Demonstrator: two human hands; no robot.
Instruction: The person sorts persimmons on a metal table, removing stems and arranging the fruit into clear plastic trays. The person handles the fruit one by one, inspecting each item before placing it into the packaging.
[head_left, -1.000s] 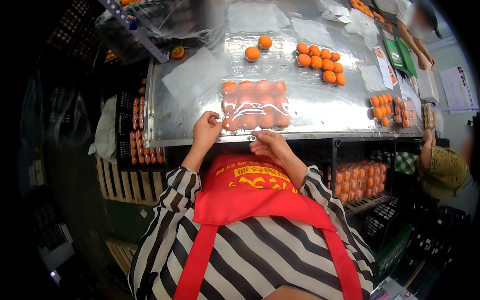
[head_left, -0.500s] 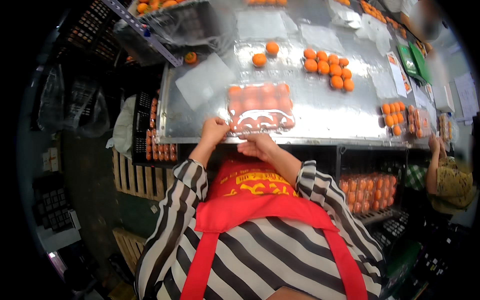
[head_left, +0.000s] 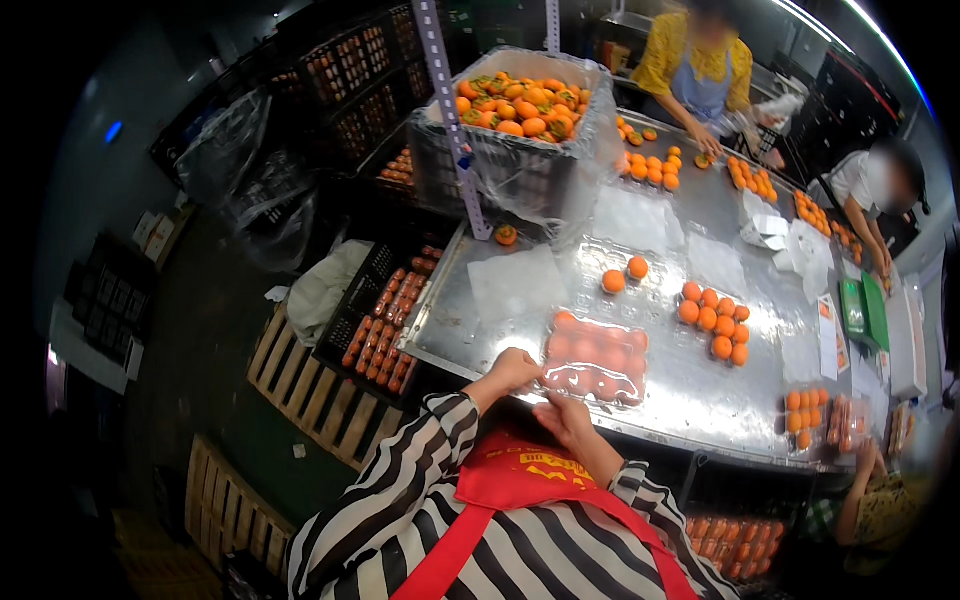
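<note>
A clear plastic clamshell box (head_left: 597,357) filled with orange fruit lies at the near edge of the steel table (head_left: 690,400). My left hand (head_left: 514,368) presses on its near left corner. My right hand (head_left: 563,416) grips its near edge, fingers curled under the lid rim. Both arms wear black-and-white striped sleeves over a red apron. A cluster of loose orange fruit (head_left: 714,320) sits just right of the box, and two single fruits (head_left: 624,275) lie behind it.
A large crate of orange fruit (head_left: 520,110) lined with plastic stands at the table's far left. Empty clear trays (head_left: 515,283) lie on the table. Black crates of fruit (head_left: 385,320) sit on wooden pallets to the left. Other people (head_left: 700,70) work at the far and right sides.
The view has tilted up and zoomed toward the table's far end. My hands stay on the box's near edge; the right hand has shifted slightly left along it.
</note>
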